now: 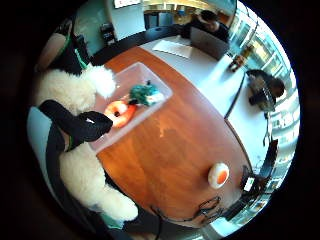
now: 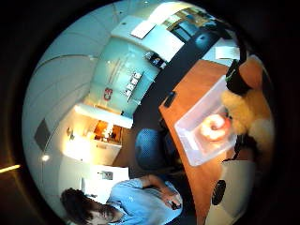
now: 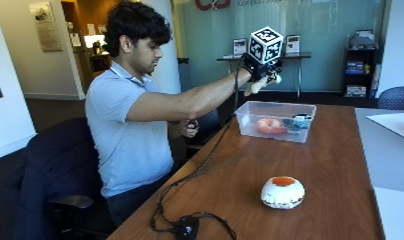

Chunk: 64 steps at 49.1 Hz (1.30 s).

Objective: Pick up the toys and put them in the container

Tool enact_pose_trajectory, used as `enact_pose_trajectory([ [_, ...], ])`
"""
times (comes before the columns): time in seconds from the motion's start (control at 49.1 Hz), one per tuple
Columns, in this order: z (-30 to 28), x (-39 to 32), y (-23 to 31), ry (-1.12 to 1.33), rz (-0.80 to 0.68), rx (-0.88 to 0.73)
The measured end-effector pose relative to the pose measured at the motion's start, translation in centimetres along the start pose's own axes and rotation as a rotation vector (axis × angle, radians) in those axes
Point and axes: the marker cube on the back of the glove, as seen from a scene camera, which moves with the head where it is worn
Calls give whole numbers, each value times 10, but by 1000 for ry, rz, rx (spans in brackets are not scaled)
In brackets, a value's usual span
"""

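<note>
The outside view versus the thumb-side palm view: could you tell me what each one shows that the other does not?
Only the outside view shows the white and orange toy left on the table and the gloved right hand raised above the container. Only the thumb-side view shows the cream plush toy close to the palm. Both show the container holding an orange ring toy.

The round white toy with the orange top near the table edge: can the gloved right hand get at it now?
Probably not yet. The right hand is raised above the clear container, its grip around a cream plush toy. The way to the round toy is open, with bare wood around it.
</note>
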Motion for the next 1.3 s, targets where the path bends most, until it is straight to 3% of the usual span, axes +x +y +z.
enact_pose_trajectory([
  [0.285,64,-43,-29,-55,-52,-114],
  [0.469,86,-32,-22,-78,30,-383],
  [0.632,43,17,22,61,71,-255],
  [0.775,-5,94,76,183,246,-179],
  [0.978,-71,230,174,308,641,-107],
  [1.162,-37,324,247,433,955,-247],
  [1.305,2,362,279,324,1009,-306],
])
